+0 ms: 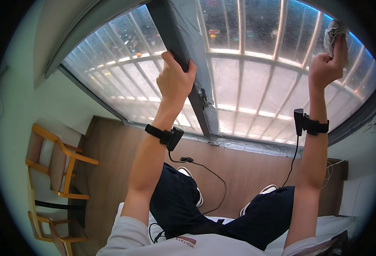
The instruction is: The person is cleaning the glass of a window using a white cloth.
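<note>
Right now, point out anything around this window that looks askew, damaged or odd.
Nothing looks broken or spilled. The left hand grips the dark window frame, which leans only through lens bend. The right hand presses a crumpled grey cloth to the glass. One oddity: loose cables dangle from both wrist bands.

The left hand (pixel 175 79) grips the dark window frame (pixel 183 55) in the middle of the big window (pixel 247 94). The right hand (pixel 326 64) presses a crumpled grey cloth (pixel 334 34) on the glass, far right of the frame. Wooden chairs (pixel 53 170) stand below the window, left of the frame.
</note>
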A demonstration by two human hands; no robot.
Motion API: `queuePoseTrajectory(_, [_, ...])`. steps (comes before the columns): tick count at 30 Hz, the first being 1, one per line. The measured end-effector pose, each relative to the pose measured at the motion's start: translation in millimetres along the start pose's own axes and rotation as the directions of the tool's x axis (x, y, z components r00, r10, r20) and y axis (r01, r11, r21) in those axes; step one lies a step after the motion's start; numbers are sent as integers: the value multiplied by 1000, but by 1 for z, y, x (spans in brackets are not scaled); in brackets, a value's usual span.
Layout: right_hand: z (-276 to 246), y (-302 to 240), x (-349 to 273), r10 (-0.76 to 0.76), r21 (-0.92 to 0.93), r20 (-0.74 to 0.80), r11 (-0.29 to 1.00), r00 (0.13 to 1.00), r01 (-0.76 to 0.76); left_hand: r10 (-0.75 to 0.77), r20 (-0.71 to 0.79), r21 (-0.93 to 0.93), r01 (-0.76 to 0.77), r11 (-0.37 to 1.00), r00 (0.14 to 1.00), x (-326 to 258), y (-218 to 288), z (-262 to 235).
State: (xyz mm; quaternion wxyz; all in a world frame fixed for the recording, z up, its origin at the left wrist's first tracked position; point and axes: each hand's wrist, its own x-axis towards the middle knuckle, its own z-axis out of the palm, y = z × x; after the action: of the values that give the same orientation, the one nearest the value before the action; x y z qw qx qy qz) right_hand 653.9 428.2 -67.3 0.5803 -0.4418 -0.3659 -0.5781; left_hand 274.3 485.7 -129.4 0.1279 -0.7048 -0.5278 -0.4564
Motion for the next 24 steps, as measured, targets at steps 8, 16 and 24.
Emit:
queuePoseTrajectory(8, [8, -72, -56, -230, 444, 242, 890, 943, 103, 29, 5, 26, -29, 999, 1000, 0, -6, 4])
queuePoseTrajectory(16, [-28, -133, -123, -486, 571, 532, 811, 693, 130, 112, -51, 19, -111, 994, 992, -15, -9, 12])
queuePoseTrajectory(24, [-40, -80, -147, -647, 652, 501, 719, 575, 241, 9, -48, 66, -6, 998, 999, 0, -6, 4])
